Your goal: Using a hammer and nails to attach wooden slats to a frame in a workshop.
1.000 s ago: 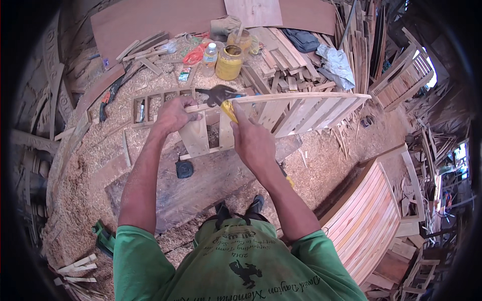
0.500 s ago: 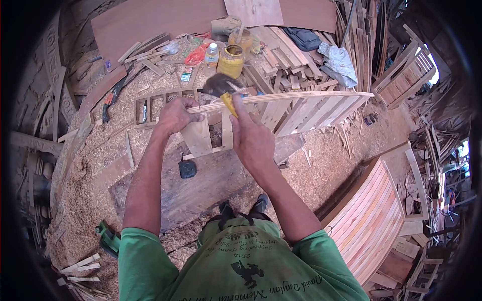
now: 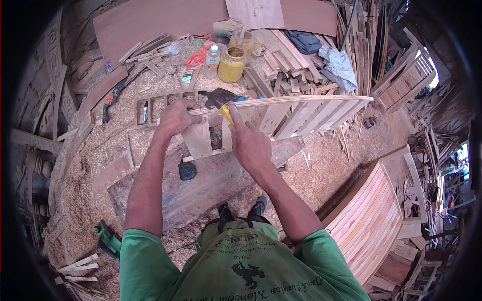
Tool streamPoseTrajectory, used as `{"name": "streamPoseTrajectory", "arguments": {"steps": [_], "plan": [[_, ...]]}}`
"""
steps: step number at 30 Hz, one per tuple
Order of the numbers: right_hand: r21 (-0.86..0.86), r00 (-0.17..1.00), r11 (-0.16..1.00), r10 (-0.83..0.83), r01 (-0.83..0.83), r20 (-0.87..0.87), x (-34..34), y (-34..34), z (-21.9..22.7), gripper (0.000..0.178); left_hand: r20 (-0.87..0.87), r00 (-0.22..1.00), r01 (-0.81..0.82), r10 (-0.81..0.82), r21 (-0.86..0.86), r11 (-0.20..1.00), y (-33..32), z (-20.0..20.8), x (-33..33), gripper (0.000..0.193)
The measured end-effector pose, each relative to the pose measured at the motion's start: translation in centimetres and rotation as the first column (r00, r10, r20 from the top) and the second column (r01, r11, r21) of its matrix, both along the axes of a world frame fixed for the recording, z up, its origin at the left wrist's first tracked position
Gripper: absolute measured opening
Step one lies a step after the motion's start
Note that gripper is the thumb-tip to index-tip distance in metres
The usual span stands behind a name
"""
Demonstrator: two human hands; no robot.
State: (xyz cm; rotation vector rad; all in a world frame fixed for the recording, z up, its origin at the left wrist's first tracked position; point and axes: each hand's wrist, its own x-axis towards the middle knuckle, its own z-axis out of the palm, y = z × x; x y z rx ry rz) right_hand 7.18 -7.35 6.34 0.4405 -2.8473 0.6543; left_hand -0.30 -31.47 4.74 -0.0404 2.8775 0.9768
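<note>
Hammer (image 3: 221, 97) sits at upper centre, right hand (image 3: 249, 143) clenched round its yellow handle; left hand (image 3: 175, 116) clamps the slat (image 3: 301, 101), steadying it against the frame (image 3: 201, 140) on the worktop (image 3: 201, 185).

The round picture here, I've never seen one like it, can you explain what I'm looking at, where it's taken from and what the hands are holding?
It comes from a wide fisheye camera on a person's head, looking down, so straight edges bend near the rim. There is no machine, only two bare hands. The left hand grips a long thin slat of a wooden frame. The right hand holds a yellow-handled hammer over it. Below lies a dark plank on sawdust, with a small black object. Further off stand a yellow jar and a bottle among wood offcuts.
</note>
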Motion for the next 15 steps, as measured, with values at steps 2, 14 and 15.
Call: {"name": "streamPoseTrajectory", "arguments": {"steps": [2, 14, 15], "plan": [[-0.038, 0.998, 0.999, -0.007, 0.010, 0.064, 0.2, -0.1, 0.6, 0.063, 0.000, 1.000, -0.014, 0.014, -0.037, 0.999, 0.1, 0.2, 0.2, 0.048], [-0.275, 0.844, 0.903, 0.153, -0.331, -0.514, -0.5, 0.1, 5.8, 0.066, -0.062, 0.998, -0.014, 0.009, -0.080, 0.997, 0.5, 0.6, 1.5, 0.045], [-0.128, 0.951, 0.970, 0.167, -0.205, -0.259, -0.7, 0.3, 4.1, 0.065, -0.071, 0.997, -0.009, 0.004, -0.075, 0.997, 0.9, 0.5, 1.5, 0.045]]}}
